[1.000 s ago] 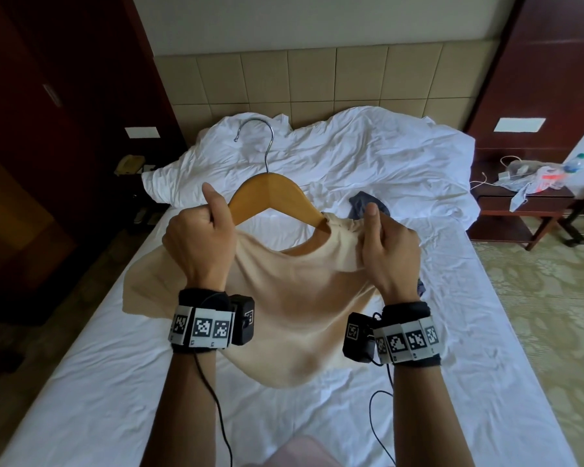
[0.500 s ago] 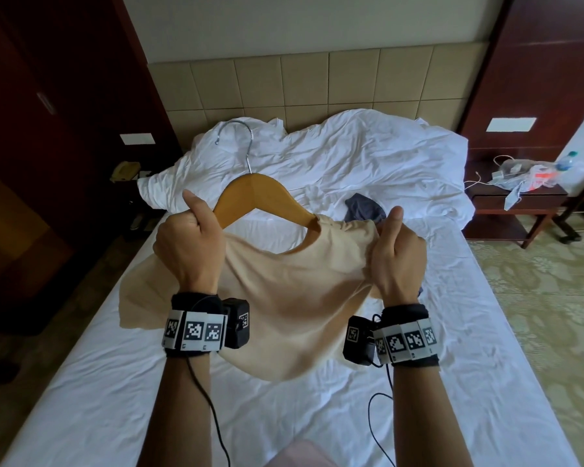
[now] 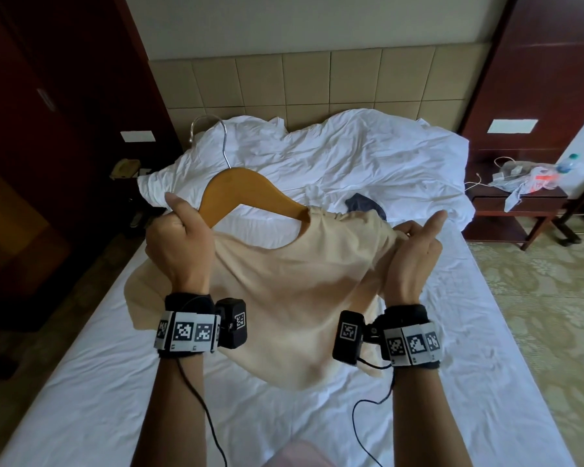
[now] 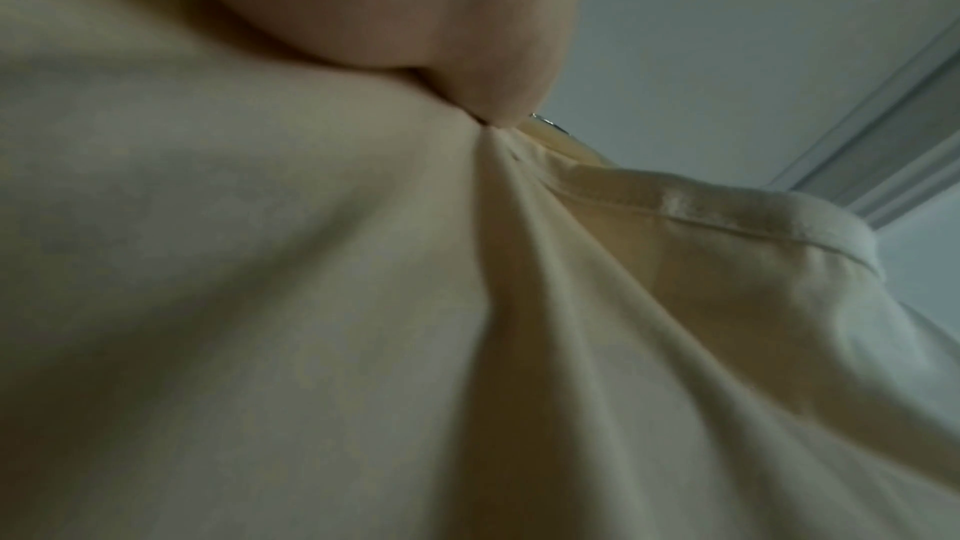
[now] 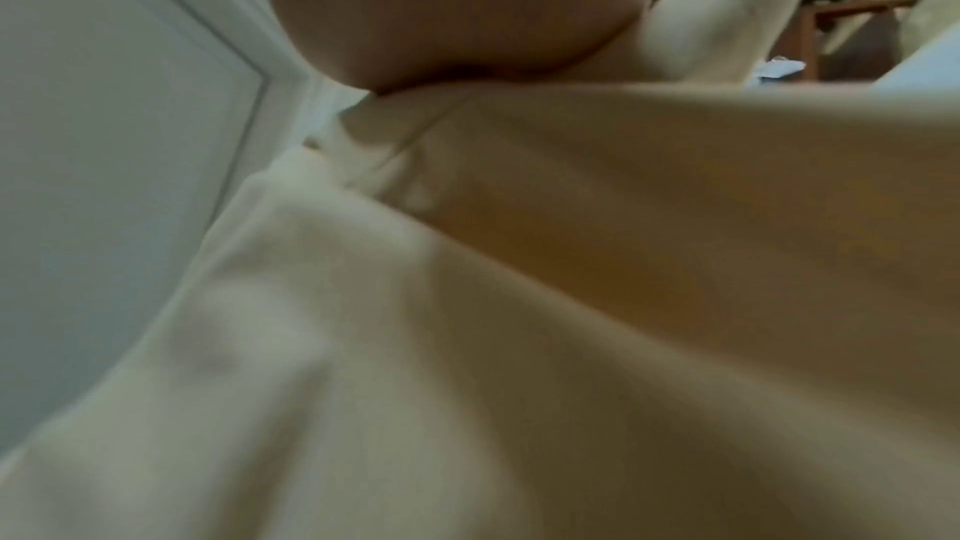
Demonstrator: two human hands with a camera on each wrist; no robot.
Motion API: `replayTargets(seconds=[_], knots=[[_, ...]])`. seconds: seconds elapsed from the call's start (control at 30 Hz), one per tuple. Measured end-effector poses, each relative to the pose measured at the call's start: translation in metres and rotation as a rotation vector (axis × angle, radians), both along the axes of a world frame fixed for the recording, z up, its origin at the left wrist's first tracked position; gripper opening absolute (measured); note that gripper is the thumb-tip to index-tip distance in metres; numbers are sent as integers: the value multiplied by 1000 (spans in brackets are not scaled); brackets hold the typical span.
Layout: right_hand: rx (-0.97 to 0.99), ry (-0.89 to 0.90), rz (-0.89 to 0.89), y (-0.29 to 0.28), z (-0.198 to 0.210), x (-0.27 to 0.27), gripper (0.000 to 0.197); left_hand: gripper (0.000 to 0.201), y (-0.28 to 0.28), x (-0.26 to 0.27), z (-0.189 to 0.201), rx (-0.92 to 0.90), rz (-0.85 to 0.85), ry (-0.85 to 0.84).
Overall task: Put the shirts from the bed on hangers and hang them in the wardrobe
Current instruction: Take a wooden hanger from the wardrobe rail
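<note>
The left hand [image 3: 179, 246] and right hand [image 3: 413, 251] are gripping the beige shirt [image 3: 284, 281] over the bed [image 3: 81, 382], the wooden hanger [image 3: 240, 193] slanting from left hand into the neckline

**Cloth, wood and metal around the hanger**

I see a hanger [image 3: 240, 193] of smooth, glossy amber wood with a thin bright metal hook [image 3: 216, 136]. Draped on its right arm, the beige shirt [image 3: 284, 291] is soft matt cloth with a stitched collar. Beneath the hanger, the bed [image 3: 98, 382] wears creased white matt sheets; behind it, the headboard [image 3: 317, 82] is padded tan panels.
</note>
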State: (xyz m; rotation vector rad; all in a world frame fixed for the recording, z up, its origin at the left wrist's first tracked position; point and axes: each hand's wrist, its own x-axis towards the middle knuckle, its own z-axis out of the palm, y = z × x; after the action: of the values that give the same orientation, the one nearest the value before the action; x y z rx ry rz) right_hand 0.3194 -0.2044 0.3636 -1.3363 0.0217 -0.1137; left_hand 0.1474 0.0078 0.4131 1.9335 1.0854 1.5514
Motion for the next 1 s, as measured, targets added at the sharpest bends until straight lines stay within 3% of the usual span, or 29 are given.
replayTargets(seconds=[0.13,0.23,0.37,0.43,0.6,0.7,0.87,1.0], knots=[[38,-3,-134,-18,0,17,67,69,13,-12,4,-63,53,-108],[-104,-69,-221,-37,-9,30,68,68,27,-23,3,-104,103,-182],[-552,62,-34,-38,-27,37,63,72,25,-21,-1,-85,97,-154],[-650,68,63,-28,-29,34,62,71,20,-16,0,-48,87,-106],[-516,-397,71,-5,-7,13,46,70,7,-7,0,58,75,8],[-501,-640,192,10,14,-8,36,74,1,0,-3,98,48,56],[-423,-629,525,33,46,-51,29,74,-21,20,-8,238,-86,193],[-449,-543,486,38,42,-48,34,76,-34,29,-12,220,-190,341]])
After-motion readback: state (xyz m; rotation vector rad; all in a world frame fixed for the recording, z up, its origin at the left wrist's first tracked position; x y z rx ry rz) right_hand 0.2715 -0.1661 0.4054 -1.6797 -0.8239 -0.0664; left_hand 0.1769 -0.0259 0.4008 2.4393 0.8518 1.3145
